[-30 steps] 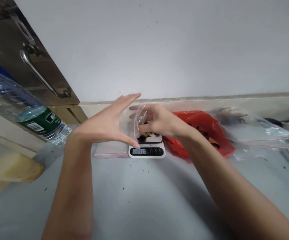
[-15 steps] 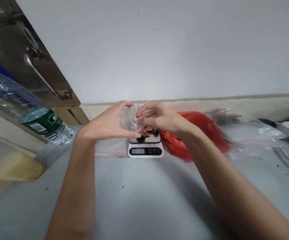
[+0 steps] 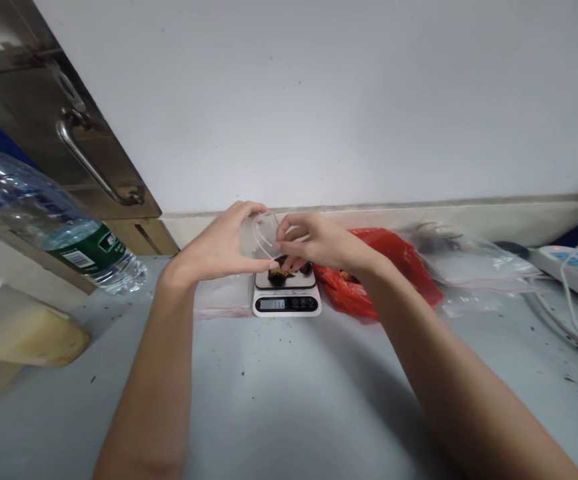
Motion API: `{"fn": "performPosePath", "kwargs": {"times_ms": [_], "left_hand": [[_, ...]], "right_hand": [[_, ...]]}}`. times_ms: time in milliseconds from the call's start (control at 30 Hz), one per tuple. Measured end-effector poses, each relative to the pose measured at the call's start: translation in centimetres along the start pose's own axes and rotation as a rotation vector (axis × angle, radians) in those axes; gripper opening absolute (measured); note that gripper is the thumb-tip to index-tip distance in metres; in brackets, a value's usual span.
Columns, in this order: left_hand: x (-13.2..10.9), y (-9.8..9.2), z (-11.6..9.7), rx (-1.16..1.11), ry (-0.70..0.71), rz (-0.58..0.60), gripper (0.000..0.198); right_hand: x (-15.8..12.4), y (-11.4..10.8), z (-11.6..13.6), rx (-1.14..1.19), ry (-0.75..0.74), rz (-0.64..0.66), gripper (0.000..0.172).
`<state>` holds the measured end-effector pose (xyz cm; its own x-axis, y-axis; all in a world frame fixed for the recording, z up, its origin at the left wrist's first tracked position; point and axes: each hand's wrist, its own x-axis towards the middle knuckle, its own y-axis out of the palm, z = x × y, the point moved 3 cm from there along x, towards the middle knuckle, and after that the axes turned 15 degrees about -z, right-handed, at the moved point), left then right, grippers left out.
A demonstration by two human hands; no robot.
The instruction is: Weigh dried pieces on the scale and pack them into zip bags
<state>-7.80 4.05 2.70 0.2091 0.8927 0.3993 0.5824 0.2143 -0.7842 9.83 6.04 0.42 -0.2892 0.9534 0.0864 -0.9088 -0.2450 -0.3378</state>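
Over a small white digital kitchen scale (image 3: 287, 305), my left hand (image 3: 219, 247) curves its thumb and fingers round a clear plastic zip bag (image 3: 259, 238). The bag is tilted, with its mouth toward the right. At that mouth my right hand (image 3: 313, 243) has its fingers curled and pressed to the bag's edge; the fingertips are partly hidden. Dark brown dried pieces (image 3: 279, 273) lie on the scale's plate, just beneath the bag and the lower fingers of my right hand. The scale's display is lit, but its digits are too blurred to read.
Right of the scale lies an open red plastic bag (image 3: 399, 263), with clear zip bags (image 3: 473, 260) beyond it. A white device with a cable (image 3: 576, 270) sits far right. At left are a water bottle (image 3: 83, 250) and a tub (image 3: 33, 327). A wall (image 3: 319, 120) rises behind.
The view has shifted slightly. My right hand's lower fingers have spread a little over the dried pieces, and more of those pieces shows below the bag. My left hand keeps its hold.
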Motion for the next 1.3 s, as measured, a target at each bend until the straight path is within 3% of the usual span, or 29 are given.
{"fn": "performPosePath", "kwargs": {"times_ms": [67, 167, 300, 500, 800, 967, 1133, 1300], "left_hand": [[-0.1, -0.3, 0.3, 0.018, -0.041, -0.007, 0.079], [-0.2, -0.1, 1.0, 0.045, -0.084, 0.077, 0.082], [-0.2, 0.5, 1.4, 0.076, -0.097, 0.171, 0.083], [-0.2, 1.2, 1.2, 0.098, -0.116, 0.243, 0.088], [-0.2, 1.7, 1.6, 0.071, -0.074, 0.275, 0.077], [-0.1, 1.9, 1.7, 0.082, -0.089, 0.323, 0.081], [0.0, 2.0, 1.4, 0.059, -0.096, 0.302, 0.081], [0.0, 1.8, 0.9, 0.008, -0.067, 0.235, 0.073]], "right_hand": [[0.3, -1.0, -0.3, -0.158, -0.045, -0.117, 0.020], [0.9, -2.4, -1.1, -0.527, -0.081, -0.257, 0.018], [1.1, -2.1, -2.3, -0.662, 0.024, -0.102, 0.039], [0.8, -0.5, -2.5, -0.721, 0.053, 0.010, 0.027], [0.9, -0.6, -2.9, -0.681, 0.039, -0.002, 0.024], [0.9, -1.6, -1.9, -0.612, 0.086, -0.087, 0.026], [0.8, -1.8, -0.6, -0.528, -0.114, -0.208, 0.025], [0.5, 0.0, -0.2, -0.153, -0.221, -0.035, 0.028]]}}
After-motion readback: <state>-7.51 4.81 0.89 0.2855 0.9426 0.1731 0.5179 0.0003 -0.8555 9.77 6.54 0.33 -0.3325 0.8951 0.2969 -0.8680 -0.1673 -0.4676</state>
